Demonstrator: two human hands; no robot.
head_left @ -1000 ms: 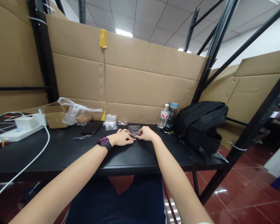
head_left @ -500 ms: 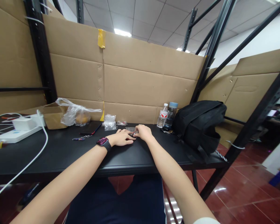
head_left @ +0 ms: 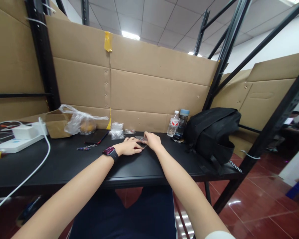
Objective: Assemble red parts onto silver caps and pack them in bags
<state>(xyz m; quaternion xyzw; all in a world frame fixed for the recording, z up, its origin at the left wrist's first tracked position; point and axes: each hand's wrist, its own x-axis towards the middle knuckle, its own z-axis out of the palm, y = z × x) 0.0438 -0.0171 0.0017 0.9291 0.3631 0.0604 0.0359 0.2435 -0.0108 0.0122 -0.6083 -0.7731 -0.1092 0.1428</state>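
Fingers of our left hand (head_left: 130,147) and right hand (head_left: 151,140) pinch together on a small clear packet (head_left: 141,139), pinning it to the black table (head_left: 64,162).

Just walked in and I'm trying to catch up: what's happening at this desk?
A person sits at a black table with both hands together near its far edge. The left hand and right hand press on a small clear plastic bag lying flat on the table; its contents are too small to make out. A black backpack and two bottles stand to the right.
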